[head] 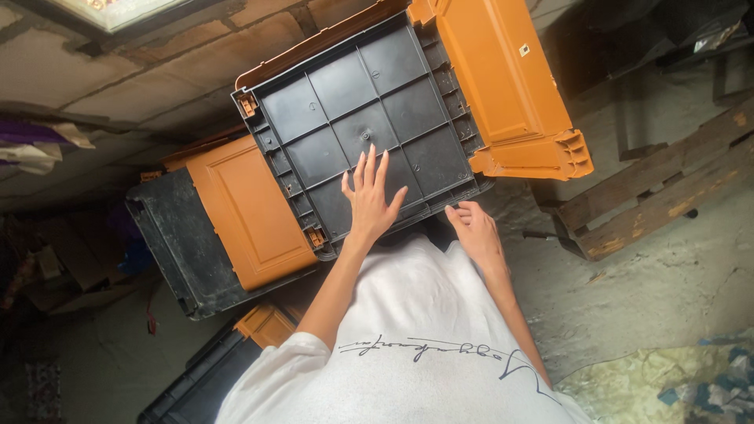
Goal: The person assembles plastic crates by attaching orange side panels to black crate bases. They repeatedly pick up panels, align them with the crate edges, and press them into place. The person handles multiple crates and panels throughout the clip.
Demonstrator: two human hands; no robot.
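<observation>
A black ribbed plastic panel, square with grid-like ribs, lies tilted in front of me, with an orange plastic side panel joined along its right edge. My left hand rests flat on the black panel near its lower edge, fingers spread. My right hand curls its fingers at the panel's lower right edge, touching the rim. My white shirt fills the bottom of the view.
A second orange panel on a black base lies to the left, partly under the black panel. Another black and orange piece sits lower left. A wooden pallet lies at right on the concrete floor. Patterned cloth is at bottom right.
</observation>
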